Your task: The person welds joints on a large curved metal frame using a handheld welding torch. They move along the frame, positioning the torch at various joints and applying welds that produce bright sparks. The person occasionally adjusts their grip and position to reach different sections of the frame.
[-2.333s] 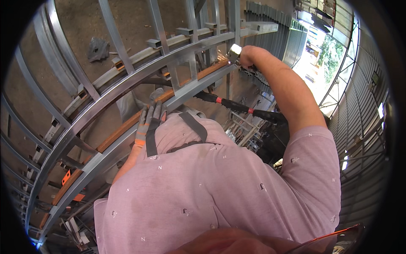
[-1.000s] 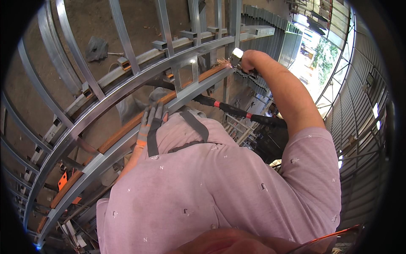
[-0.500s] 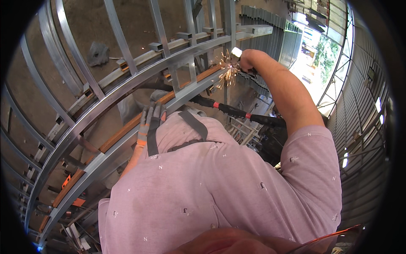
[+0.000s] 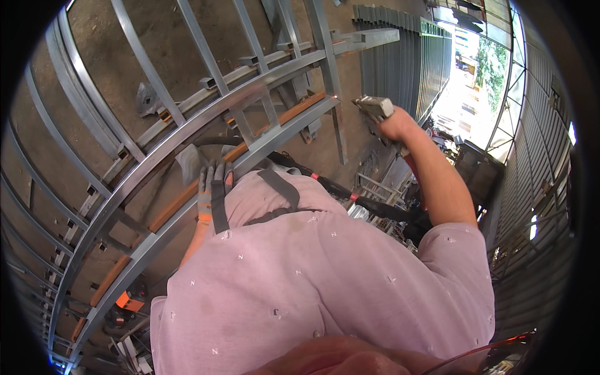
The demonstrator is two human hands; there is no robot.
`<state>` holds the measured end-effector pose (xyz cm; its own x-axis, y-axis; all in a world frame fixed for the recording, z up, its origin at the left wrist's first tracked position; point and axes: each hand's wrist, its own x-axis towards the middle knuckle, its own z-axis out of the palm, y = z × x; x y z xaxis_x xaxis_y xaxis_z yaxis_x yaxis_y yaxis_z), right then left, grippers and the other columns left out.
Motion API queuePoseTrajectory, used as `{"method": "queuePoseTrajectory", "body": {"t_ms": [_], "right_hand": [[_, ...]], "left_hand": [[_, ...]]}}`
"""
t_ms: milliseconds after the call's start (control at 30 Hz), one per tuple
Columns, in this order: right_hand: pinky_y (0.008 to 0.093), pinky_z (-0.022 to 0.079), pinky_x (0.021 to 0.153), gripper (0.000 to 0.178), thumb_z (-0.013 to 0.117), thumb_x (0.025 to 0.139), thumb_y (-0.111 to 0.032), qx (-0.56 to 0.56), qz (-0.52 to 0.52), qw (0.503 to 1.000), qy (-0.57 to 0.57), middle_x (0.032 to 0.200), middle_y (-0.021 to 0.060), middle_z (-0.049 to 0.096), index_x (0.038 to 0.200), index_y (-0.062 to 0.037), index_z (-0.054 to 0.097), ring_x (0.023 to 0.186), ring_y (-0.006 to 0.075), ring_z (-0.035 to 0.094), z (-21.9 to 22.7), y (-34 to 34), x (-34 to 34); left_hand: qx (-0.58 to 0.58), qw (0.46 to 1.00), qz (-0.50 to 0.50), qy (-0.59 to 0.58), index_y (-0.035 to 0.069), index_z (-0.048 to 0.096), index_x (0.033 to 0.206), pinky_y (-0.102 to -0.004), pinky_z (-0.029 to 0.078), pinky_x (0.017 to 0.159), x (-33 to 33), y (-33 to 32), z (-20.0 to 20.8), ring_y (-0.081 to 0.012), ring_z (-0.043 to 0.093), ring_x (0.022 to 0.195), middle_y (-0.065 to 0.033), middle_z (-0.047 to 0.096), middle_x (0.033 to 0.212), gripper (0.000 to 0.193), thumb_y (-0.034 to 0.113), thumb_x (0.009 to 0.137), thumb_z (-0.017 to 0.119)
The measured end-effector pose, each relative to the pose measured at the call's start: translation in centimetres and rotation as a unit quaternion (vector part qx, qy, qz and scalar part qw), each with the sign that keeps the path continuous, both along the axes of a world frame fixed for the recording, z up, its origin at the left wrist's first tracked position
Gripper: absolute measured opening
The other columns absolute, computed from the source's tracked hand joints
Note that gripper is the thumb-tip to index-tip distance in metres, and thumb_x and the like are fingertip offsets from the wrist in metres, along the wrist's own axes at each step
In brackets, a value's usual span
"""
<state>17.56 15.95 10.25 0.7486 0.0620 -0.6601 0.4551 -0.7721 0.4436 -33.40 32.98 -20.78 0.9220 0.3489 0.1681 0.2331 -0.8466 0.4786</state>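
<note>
packages: none | labels: none | signs: none | screens: none in view

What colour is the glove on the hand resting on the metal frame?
Grey with an orange cuff: the glove on the left hand, head view.

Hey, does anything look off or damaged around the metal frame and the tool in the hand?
Nothing looks damaged. The right hand holds a welding torch by the steel frame. One oddity: that hand is bare, while the left hand wears a grey glove.

The person wears a pale pink short-sleeved shirt (image 4: 325,281) dotted with small white marks, a grey glove with an orange cuff on the left hand (image 4: 211,187), and dark grey straps (image 4: 275,187) at the chest.
</note>
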Motion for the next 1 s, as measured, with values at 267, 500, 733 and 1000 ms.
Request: {"method": "queuePoseTrajectory", "body": {"t_ms": [267, 500, 733, 1000], "right_hand": [[0.0356, 0.061, 0.093, 0.042, 0.084, 0.093, -0.01, 0.371, -0.14, 0.917, -0.033, 0.113, 0.0074, 0.082, 0.134, -0.0038, 0.077, 0.102, 0.0174, 0.076, 2.0, -12.5, -14.4], [0.0328, 0.058, 0.078, 0.032, 0.088, 0.095, -0.01, 0.486, -0.278, 0.829, -0.012, 0.089, 0.0025, 0.07, 0.123, -0.003, 0.074, 0.082, 0.0117, 0.066, -6.0, -21.0, -21.7], [0.0397, 0.061, 0.081, 0.037, 0.09, 0.095, -0.016, 0.525, -0.231, 0.818, 0.041, 0.099, 0.0149, 0.08, 0.125, -0.0021, 0.075, 0.088, 0.0283, 0.078, -9.0, -27.0, -19.7], [0.0437, 0.059, 0.079, 0.031, 0.091, 0.093, -0.013, 0.614, -0.207, 0.761, -0.005, 0.097, 0.0181, 0.078, 0.116, -0.0007, 0.075, 0.086, 0.0365, 0.077, -10.7, -34.8, -17.2]], "left_hand": [[-0.055, 0.994, 0.089, -0.021, 0.013, 0.071, 0.151, -0.0628, 0.05, 0.123, 0.1, -1.7, -2.9, -0.0415, 0.062, 0.149, -0.0122, 0.064, 0.162, 0.045, 0.026, 0.108, 0.071], [0.012, 0.998, 0.014, 0.066, 0.004, 0.059, 0.156, -0.0648, 0.041, 0.131, 0.4, 0.1, 1.0, -0.0487, 0.057, 0.153, -0.0193, 0.06, 0.167, 0.054, 0.012, 0.103, 0.068], [-0.099, 0.995, 0.02, 0.008, 0.005, 0.053, 0.159, -0.0622, 0.045, 0.127, 3.9, 2.0, 9.5, -0.0552, 0.055, 0.152, -0.0256, 0.062, 0.161, 0.08, 0.024, 0.09, 0.088], [0.07, 0.996, 0.035, 0.044, 0.009, 0.058, 0.157, -0.0556, 0.054, 0.116, 20.1, 2.1, 10.2, -0.0469, 0.064, 0.14, -0.0218, 0.066, 0.155, 0.076, 0.04, 0.093, 0.087]]}}
